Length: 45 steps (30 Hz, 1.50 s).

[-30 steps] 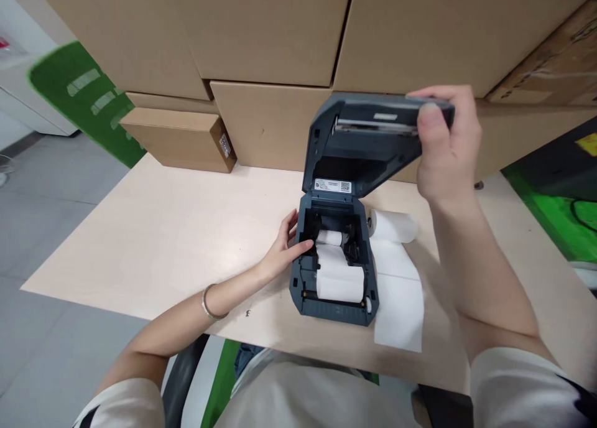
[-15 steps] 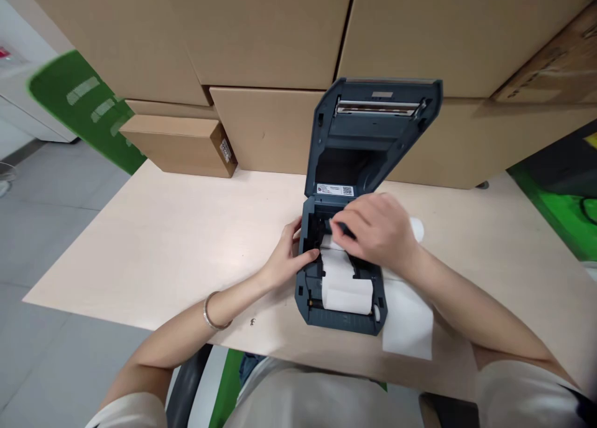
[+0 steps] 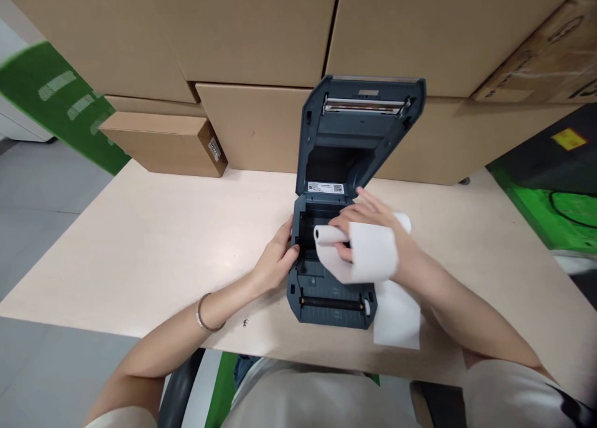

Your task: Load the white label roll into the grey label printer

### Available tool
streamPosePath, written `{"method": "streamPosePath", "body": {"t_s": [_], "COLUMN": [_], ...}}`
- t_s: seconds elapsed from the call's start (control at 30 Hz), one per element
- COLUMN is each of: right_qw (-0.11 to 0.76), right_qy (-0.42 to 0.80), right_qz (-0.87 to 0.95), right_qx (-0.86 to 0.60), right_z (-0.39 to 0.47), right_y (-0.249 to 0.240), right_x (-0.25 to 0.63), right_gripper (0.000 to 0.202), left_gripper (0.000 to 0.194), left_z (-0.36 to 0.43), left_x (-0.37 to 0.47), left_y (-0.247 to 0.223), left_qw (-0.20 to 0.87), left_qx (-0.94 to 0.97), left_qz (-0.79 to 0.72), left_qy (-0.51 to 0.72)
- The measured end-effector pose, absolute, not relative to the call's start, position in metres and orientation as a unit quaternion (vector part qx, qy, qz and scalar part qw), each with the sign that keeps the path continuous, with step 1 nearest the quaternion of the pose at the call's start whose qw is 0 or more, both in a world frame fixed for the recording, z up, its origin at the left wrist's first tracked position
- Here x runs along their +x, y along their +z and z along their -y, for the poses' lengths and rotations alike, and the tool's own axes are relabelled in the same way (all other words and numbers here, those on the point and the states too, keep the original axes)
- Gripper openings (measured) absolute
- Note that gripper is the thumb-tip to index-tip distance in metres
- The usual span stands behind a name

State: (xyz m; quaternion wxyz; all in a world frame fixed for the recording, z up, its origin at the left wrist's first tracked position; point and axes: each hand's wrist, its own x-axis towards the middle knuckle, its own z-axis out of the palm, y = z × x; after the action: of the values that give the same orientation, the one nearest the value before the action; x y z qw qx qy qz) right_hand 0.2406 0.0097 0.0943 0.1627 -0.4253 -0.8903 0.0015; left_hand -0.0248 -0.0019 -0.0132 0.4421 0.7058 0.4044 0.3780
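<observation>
A dark grey label printer (image 3: 332,303) sits on the table with its lid (image 3: 361,126) raised. My left hand (image 3: 278,258) is around the left side of its base, thumb on the rim. In my right hand (image 3: 368,219) is a thin white paper roll (image 3: 332,234), held over the printer's inner bay. A loose strip from the roll hangs across my right palm and wrist, hiding some fingers. The black roller at the front of the base lies uncovered. Beside the printer on the right, another white roll (image 3: 403,221) with a long paper tail (image 3: 397,316) rests on the table.
Large cardboard boxes (image 3: 261,129) line the back of the table (image 3: 186,241). A smaller flat box (image 3: 161,143) stands at the back left. A green panel (image 3: 60,98) is behind the left edge, and a dark object with a yellow label (image 3: 569,139) is at the far right.
My right hand has lifted the paper roll out of the printer's bay, and its strip has come off the front roller. My left hand stays at the printer's left side.
</observation>
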Motion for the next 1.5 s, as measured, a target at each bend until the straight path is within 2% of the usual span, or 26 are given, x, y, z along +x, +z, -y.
{"method": "streamPosePath", "body": {"t_s": [0.13,0.2,0.33,0.47,0.63,0.83,1.03,1.17,1.27,1.5], "right_qw": [0.18,0.155,0.089,0.052,0.027,0.017,0.033,0.018,0.019,0.079], "right_qy": [-0.105,-0.118,-0.078,-0.027,0.018,0.059,0.08,0.091,0.079,0.151], "right_qz": [0.843,0.809,0.744,0.727,0.719,0.745,0.796,0.81,0.812,0.806], "right_qx": [-0.496,-0.554,-0.657,-0.684,-0.694,-0.664,-0.599,-0.579,-0.578,-0.567], "right_z": [0.014,0.02,0.021,0.017,0.014,0.01,-0.018,-0.031,-0.021,0.012], "right_y": [0.116,0.11,0.066,0.019,0.002,0.026,0.043,0.044,0.065,0.14], "right_x": [0.315,0.356,0.407,0.419,0.424,0.424,0.376,0.355,0.361,0.349], "right_gripper": [0.024,0.025,0.027,0.024,0.042,0.054,0.083,0.072,0.064,0.072], "left_gripper": [0.071,0.07,0.07,0.069,0.068,0.069,0.067,0.068,0.071,0.071], "left_z": [0.0,-0.001,-0.003,-0.005,-0.005,-0.004,-0.005,-0.005,-0.004,-0.002], "left_x": [-0.025,-0.026,-0.027,-0.028,-0.028,-0.026,-0.027,-0.026,-0.026,-0.025], "left_y": [-0.017,-0.018,-0.021,-0.024,-0.024,-0.024,-0.02,-0.02,-0.02,-0.018], "left_qw": [0.436,0.434,0.427,0.414,0.406,0.408,0.402,0.405,0.412,0.428], "left_qx": [0.715,0.716,0.719,0.724,0.727,0.723,0.733,0.735,0.732,0.722], "left_qz": [-0.388,-0.385,-0.385,-0.386,-0.387,-0.391,-0.384,-0.382,-0.379,-0.385], "left_qy": [0.385,0.388,0.391,0.394,0.397,0.398,0.392,0.388,0.388,0.384]}}
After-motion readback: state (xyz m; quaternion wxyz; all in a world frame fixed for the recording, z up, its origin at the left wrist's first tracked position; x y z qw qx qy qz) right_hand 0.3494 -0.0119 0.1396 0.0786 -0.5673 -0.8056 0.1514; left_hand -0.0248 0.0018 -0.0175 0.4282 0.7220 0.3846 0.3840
